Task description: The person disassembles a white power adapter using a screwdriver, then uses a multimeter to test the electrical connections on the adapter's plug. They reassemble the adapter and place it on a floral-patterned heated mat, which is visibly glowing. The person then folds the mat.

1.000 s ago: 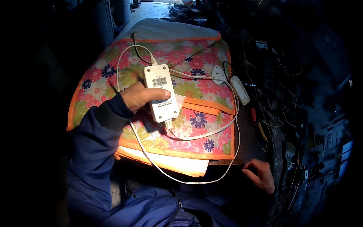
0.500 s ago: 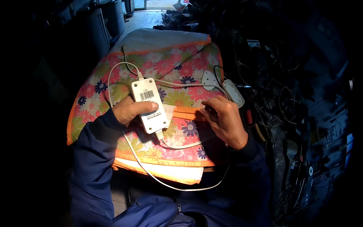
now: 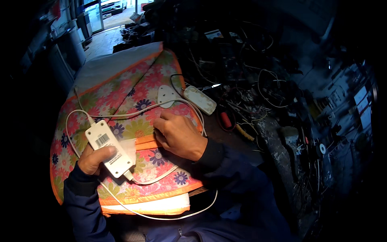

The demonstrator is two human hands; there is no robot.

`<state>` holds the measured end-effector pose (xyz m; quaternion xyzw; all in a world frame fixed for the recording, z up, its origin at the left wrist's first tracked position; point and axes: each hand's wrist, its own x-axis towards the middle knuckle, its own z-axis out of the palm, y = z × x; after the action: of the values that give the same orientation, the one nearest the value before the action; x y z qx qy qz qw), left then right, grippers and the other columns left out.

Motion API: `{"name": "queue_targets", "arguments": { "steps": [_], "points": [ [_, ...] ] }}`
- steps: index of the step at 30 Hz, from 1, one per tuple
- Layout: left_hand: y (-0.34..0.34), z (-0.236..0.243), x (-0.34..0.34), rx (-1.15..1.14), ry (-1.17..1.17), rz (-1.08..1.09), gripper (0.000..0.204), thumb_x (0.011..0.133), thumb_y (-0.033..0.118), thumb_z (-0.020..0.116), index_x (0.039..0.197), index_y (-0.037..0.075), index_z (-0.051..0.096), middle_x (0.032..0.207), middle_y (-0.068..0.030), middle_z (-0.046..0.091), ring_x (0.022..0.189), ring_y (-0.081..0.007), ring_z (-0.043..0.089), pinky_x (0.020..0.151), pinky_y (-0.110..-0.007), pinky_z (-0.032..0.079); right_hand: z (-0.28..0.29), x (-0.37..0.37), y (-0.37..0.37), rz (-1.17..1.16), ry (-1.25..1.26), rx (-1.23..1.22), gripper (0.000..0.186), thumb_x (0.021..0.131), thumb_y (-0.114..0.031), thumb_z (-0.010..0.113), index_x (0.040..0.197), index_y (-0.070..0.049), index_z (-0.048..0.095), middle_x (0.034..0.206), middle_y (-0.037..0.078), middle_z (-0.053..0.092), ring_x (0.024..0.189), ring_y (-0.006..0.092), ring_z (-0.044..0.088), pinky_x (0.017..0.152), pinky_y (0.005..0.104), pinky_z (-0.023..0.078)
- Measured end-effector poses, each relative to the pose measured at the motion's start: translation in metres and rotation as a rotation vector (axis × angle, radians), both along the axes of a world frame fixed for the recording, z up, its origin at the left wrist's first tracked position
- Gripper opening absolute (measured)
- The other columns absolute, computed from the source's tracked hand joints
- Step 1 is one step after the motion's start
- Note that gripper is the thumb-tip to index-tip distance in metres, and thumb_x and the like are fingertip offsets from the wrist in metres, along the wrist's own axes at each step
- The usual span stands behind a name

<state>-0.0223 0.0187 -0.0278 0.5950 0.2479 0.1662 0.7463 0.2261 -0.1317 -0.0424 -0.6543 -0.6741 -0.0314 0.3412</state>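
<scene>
My left hand (image 3: pixel 93 159) holds a white power adapter (image 3: pixel 108 146), thumb across its top and fingers underneath. The adapter has a barcode label, corner screws and a white cable (image 3: pixel 155 178) leaving its lower end; another cord leaves its upper end and loops over the cloth. My right hand (image 3: pixel 180 135) is closed above the flowered cloth (image 3: pixel 88 177), its fingers curled under. Whatever that hand may hold is hidden. Just beyond it on the cloth lies a white flat plate with small holes (image 3: pixel 166 96).
At the cloth's right edge rests a worn white oblong case (image 3: pixel 200 100). Further right, a cluttered bench holds a red-handled tool (image 3: pixel 226 120), a yellow-handled one (image 3: pixel 244 132) and tangled wires (image 3: pixel 278 86). A bright doorway (image 3: pixel 117 10) lies at the far left.
The view has swung to the right, so the cloth and both hands appear further left. My right hand's fingers are curled in more. My left hand keeps its hold on the adapter.
</scene>
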Motion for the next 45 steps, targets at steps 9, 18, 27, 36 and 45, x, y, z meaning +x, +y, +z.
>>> {"name": "queue_targets", "arguments": {
  "steps": [9,18,27,36,45],
  "points": [
    [0.001,-0.002,0.004,0.057,0.012,-0.029,0.059,0.083,0.017,0.07,0.135,0.0,0.048,0.11,-0.0134,0.066,0.102,-0.0234,0.068,0.093,-0.036,0.054,0.064,0.085,-0.187,-0.797,-0.255,-0.269,0.007,0.084,-0.007,0.066,0.084,0.0,0.068,0.087,0.021,0.067,0.076,0.0392,0.067,0.066,0.0485,0.054],
    [0.004,-0.001,-0.001,-0.019,-0.011,-0.031,0.053,0.086,0.013,0.073,0.133,0.003,0.051,0.11,-0.0101,0.067,0.103,-0.0214,0.068,0.094,-0.037,0.054,0.053,0.085,-0.153,-0.725,-0.162,-0.166,0.016,0.086,-0.012,0.072,0.094,0.001,0.069,0.091,0.021,0.067,0.081,0.0401,0.067,0.069,0.0478,0.052],
    [-0.002,0.005,0.002,0.01,0.062,0.032,0.059,0.08,0.02,0.075,0.132,0.002,0.052,0.113,-0.0092,0.065,0.105,-0.0199,0.065,0.095,-0.035,0.05,0.027,0.118,-0.048,-0.341,-0.149,-0.258,0.045,0.074,-0.018,0.079,0.11,0.003,0.063,0.091,0.025,0.068,0.086,0.0424,0.066,0.075,0.0488,0.053],
    [-0.012,0.011,0.002,0.077,0.158,0.113,0.052,0.077,0.029,0.074,0.114,-0.006,0.063,0.097,-0.0169,0.072,0.088,-0.0245,0.072,0.081,-0.035,0.059,0.039,0.111,-0.057,-0.516,-0.106,-0.102,0.044,0.073,-0.01,0.075,0.114,0.0,0.063,0.097,0.026,0.067,0.089,0.0436,0.066,0.077,0.0495,0.054],
    [-0.004,0.0,-0.003,0.098,0.061,0.145,0.056,0.082,0.034,0.074,0.115,-0.009,0.062,0.093,-0.0173,0.072,0.077,-0.0235,0.073,0.071,-0.032,0.061,0.041,0.151,-0.106,-0.904,-0.466,0.133,0.04,0.082,-0.005,0.073,0.12,0.003,0.063,0.107,0.022,0.067,0.091,0.038,0.068,0.076,0.046,0.054]
  ]
}}
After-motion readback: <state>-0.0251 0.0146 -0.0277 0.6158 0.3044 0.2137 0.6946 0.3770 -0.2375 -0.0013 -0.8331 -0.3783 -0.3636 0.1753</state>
